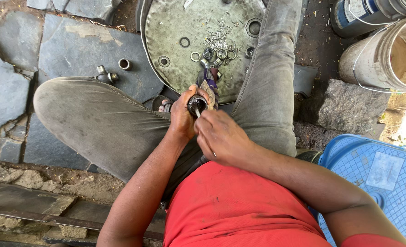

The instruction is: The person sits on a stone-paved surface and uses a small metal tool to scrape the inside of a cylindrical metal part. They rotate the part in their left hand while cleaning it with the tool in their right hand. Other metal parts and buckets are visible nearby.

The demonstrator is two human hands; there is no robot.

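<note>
While the person sits with knees apart over a round dented grey metal tray (166,27), the left hand (182,116) has its fingers wrapped tight around a short dark metal cylindrical part (196,103), held upright between the thighs, just above the tray's near edge. Right hand (221,137) fingers are pinched together on a thin metal pin (198,113) touching the part's open top. Judged rigid, fairly heavy, probably greasy: grip it round the barrel. Loose steel rings and nuts (212,52) lie mid-tray
</note>
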